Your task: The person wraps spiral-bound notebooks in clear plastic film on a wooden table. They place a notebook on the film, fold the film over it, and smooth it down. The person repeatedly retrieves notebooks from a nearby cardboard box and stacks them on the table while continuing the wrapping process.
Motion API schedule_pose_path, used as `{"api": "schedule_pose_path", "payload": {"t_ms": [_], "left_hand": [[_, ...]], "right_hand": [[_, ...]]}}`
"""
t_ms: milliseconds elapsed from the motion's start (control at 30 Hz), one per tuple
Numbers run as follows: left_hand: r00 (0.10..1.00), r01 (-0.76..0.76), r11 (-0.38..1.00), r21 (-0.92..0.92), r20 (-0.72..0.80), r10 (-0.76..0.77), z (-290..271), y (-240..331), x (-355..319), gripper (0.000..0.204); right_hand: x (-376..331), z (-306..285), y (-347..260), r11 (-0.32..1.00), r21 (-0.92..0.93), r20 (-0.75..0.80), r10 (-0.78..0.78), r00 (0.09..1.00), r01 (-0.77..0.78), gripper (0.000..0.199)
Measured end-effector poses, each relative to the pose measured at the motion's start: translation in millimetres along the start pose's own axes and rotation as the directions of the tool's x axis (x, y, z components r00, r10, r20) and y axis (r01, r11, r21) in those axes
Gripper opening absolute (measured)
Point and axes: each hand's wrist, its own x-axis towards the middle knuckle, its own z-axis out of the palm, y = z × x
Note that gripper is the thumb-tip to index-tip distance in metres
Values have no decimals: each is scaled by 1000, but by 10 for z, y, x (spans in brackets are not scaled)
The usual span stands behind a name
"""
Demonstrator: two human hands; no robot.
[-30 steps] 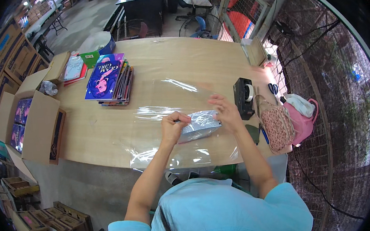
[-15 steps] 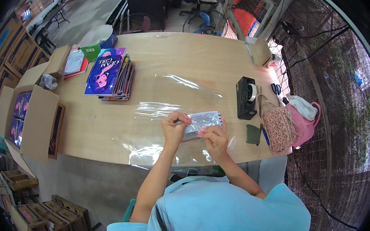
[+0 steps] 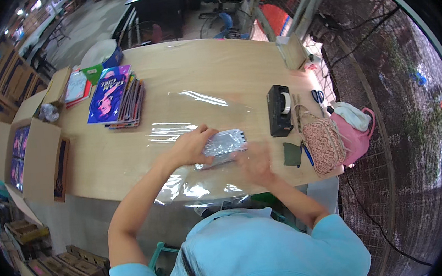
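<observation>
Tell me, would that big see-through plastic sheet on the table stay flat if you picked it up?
Probably not. The clear sheet looks thin and wrinkled, so it would likely flop and droop. Its shiny glare suggests it may slide easily. It seems light, since the left hand presses it down.

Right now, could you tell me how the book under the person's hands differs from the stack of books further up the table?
The wrapped book is a single book lying on the clear plastic sheet, shiny with film; the stack of books is several piled on bare wood, its purple top cover uncovered. The left hand presses on the wrapped book and the right hand is beside it; nobody touches the stack. Both lie flat on the wooden table.
</observation>
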Motion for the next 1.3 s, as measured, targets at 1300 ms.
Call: {"api": "schedule_pose_path", "payload": {"t_ms": [1300], "left_hand": [[957, 189, 980, 67, -235, -168, 165, 357, -102, 64]], "right_hand": [[-390, 523, -224, 430, 157, 486, 750, 449, -889, 40]]}}
